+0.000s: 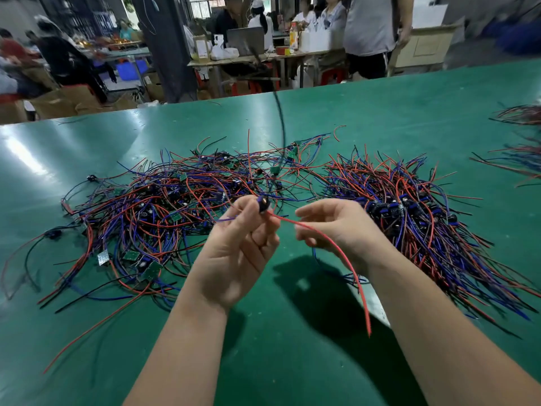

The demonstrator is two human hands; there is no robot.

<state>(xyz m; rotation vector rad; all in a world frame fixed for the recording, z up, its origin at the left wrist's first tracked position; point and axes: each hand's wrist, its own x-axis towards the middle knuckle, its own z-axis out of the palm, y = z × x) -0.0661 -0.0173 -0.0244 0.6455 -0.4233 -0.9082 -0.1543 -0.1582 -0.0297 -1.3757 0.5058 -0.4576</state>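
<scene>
My left hand (238, 247) is raised above the green table (281, 347) and pinches a small black component (263, 204) between thumb and fingertips. A long red wire (348, 265) runs from that component, passes across the fingers of my right hand (336, 230) and hangs down to the right. My right hand has its fingers loosely curled beside the wire; whether it grips the wire I cannot tell. A blue wire end sticks out left of my left hand.
A loose tangle of red, blue and black wires with small green circuit boards (164, 206) lies left of centre. A tidier bundle (424, 218) lies to the right. More wires (521, 136) sit at the far right edge. A black cable (279, 127) hangs over the table. People stand beyond.
</scene>
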